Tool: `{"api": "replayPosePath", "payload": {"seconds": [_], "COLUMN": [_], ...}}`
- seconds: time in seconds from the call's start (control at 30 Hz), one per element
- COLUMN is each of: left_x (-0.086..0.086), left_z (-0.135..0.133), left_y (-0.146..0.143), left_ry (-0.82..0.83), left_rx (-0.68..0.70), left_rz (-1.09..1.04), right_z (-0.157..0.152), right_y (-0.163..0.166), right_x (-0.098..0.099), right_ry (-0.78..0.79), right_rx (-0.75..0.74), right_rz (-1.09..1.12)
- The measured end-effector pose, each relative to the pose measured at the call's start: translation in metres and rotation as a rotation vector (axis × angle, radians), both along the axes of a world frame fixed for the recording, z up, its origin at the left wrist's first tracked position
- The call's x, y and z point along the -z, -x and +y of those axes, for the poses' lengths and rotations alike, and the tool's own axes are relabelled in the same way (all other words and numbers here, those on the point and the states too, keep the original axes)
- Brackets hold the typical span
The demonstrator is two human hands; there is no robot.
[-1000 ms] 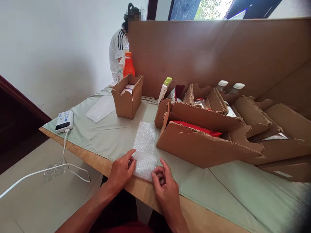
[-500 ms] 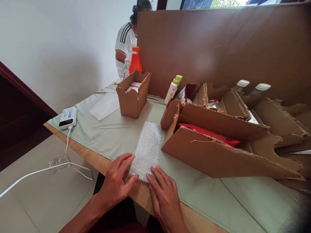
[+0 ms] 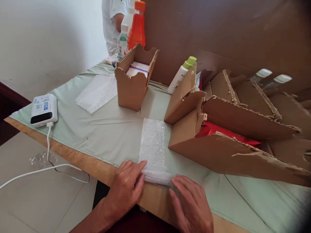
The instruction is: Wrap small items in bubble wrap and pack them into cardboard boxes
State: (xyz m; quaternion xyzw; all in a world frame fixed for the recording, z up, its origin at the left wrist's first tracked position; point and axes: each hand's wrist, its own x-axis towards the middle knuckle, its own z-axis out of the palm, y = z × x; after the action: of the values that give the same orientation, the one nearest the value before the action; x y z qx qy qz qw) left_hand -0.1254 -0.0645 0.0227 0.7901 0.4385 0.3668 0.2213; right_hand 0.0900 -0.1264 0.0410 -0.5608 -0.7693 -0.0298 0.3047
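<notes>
A strip of bubble wrap (image 3: pixel 153 142) lies on the green cloth near the table's front edge, and its near end is rolled up. My left hand (image 3: pixel 127 189) presses on the left end of that roll, fingers stretched out flat. On the right end rests my right hand (image 3: pixel 191 204), its fingers also laid flat. What is inside the roll is hidden.
Torn cardboard boxes (image 3: pixel 218 152) crowd the right, one with a red packet (image 3: pixel 218 131). A small open box (image 3: pixel 133 82) stands behind, with bottles (image 3: pixel 136 27), a lotion bottle (image 3: pixel 181 74), a second bubble sheet (image 3: pixel 97 94). A power bank (image 3: pixel 44 108) with white cable lies left. Another person (image 3: pixel 113 22) stands behind.
The view has dropped and come closer. Both hands have flattened onto the wrap's near end, which is now rolled further; the right hand has shifted right.
</notes>
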Motion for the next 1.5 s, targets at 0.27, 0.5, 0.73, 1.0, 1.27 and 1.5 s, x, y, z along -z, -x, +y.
{"api": "replayPosePath", "payload": {"seconds": [0.27, 0.5, 0.73, 1.0, 1.27, 1.5], "left_x": [-0.001, -0.007, 0.001, -0.005, -0.012, -0.012], "left_z": [0.002, -0.022, 0.012, -0.020, -0.009, -0.014], "left_y": [-0.001, 0.012, 0.003, 0.003, -0.009, -0.013], "left_ry": [0.017, -0.006, -0.017, -0.041, 0.162, 0.151], "left_rx": [-0.044, 0.115, -0.073, 0.024, -0.078, -0.220], "left_rz": [0.048, 0.070, 0.141, 0.105, 0.123, -0.026], "right_z": [0.020, 0.033, 0.041, 0.034, -0.001, 0.013], "right_y": [0.008, 0.000, -0.004, -0.004, -0.007, 0.006], "right_x": [0.006, -0.017, 0.000, -0.004, -0.006, 0.004], "right_ry": [0.061, 0.330, 0.134, 0.216, 0.157, 0.286], "right_rx": [-0.127, -0.247, -0.163, -0.222, -0.090, -0.083], "right_rz": [-0.180, 0.010, -0.031, 0.028, -0.013, 0.056]}}
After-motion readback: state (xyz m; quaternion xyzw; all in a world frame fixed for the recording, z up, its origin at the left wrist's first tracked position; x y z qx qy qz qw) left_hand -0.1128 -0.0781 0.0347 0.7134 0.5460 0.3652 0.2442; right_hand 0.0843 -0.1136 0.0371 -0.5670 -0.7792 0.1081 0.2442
